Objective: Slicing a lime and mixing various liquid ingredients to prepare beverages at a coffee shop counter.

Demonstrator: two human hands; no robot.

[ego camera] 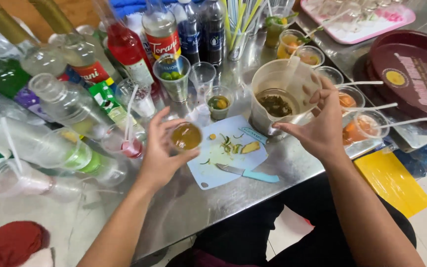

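My left hand [161, 151] holds a small clear cup of amber liquid [186, 136] above the steel counter [253, 183]. My right hand [320, 123] reaches with spread fingers toward a large clear plastic pitcher [275, 81], its fingertips at the pitcher's side; dark leaves and liquid [275, 105] lie in the pitcher's bottom. Between the hands lies a small white cutting board [208, 170] with bits of peel and a teal-handled knife [248, 173].
Syrup bottles [161, 29] and clear bottles [65, 101] crowd the left and back. Small cups [218, 103], a metal cup of limes [173, 76], straws [238, 24], cups with orange fruit [366, 126], brown trays [413, 74], a pink tray [366, 22] and a red cloth [8, 242] surround the board.
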